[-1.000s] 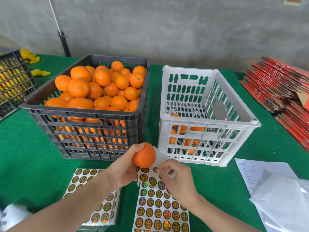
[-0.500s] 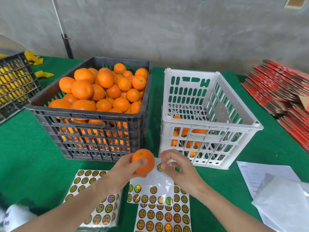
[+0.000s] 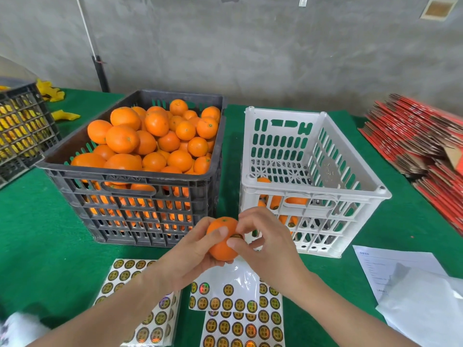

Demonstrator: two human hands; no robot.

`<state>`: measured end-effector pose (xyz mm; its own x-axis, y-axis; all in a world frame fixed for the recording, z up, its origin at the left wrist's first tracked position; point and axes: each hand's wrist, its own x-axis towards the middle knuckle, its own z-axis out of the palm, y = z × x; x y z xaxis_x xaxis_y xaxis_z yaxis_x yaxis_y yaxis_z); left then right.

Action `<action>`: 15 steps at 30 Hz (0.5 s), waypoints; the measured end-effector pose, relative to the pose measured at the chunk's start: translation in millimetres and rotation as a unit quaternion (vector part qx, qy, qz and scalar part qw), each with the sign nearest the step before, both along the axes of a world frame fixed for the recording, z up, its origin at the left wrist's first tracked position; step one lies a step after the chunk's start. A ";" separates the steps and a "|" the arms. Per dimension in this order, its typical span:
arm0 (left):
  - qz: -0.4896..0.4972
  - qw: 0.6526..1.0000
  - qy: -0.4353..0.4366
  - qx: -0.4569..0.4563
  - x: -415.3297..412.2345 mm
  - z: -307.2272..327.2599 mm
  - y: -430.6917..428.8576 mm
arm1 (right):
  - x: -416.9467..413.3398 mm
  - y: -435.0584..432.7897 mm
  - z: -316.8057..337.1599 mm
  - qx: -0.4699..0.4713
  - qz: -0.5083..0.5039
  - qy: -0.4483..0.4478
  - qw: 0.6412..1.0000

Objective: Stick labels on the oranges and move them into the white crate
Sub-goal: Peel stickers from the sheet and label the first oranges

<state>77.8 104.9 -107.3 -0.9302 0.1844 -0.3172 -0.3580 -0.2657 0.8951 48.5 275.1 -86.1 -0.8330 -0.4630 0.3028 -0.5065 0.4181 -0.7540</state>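
My left hand (image 3: 186, 254) grips an orange (image 3: 221, 240) in front of the two crates. My right hand (image 3: 265, 240) pinches a round gold-and-black label (image 3: 236, 236) against the orange's right side. The dark grey crate (image 3: 140, 179) on the left is heaped with oranges (image 3: 155, 139). On the right, the white crate (image 3: 313, 194) has a few oranges (image 3: 295, 201) at its bottom. Label sheets (image 3: 241, 319) lie on the green table below my hands, and another label sheet (image 3: 125, 274) lies to their left.
A black crate (image 3: 22, 128) with yellow things stands at the far left. Red flat cartons (image 3: 426, 146) are stacked at the right. White paper (image 3: 400, 271) and a white bag (image 3: 426, 309) lie at the lower right. A grey wall is behind.
My right hand lifted off the label sheet with a label and brought it to the orange. The orange in my left hand rose slightly.
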 end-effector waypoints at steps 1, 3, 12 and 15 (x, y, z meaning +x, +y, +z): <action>-0.007 1.000 0.019 -0.014 -2.1 6.0 -0.8 | -1.9 0.8 6.6 -0.006 -0.004 -0.034 0.999; -0.019 0.998 0.051 -0.029 -6.3 19.0 -2.8 | -7.9 4.1 16.8 -0.008 -0.001 -0.097 0.995; -0.018 0.984 0.126 -0.127 -29.2 76.9 0.1 | -22.9 -5.3 57.8 -0.002 0.057 -0.006 0.998; 0.029 0.969 0.195 -0.152 -52.4 107.8 -13.9 | -75.2 -7.9 87.4 -0.013 -0.014 0.045 0.999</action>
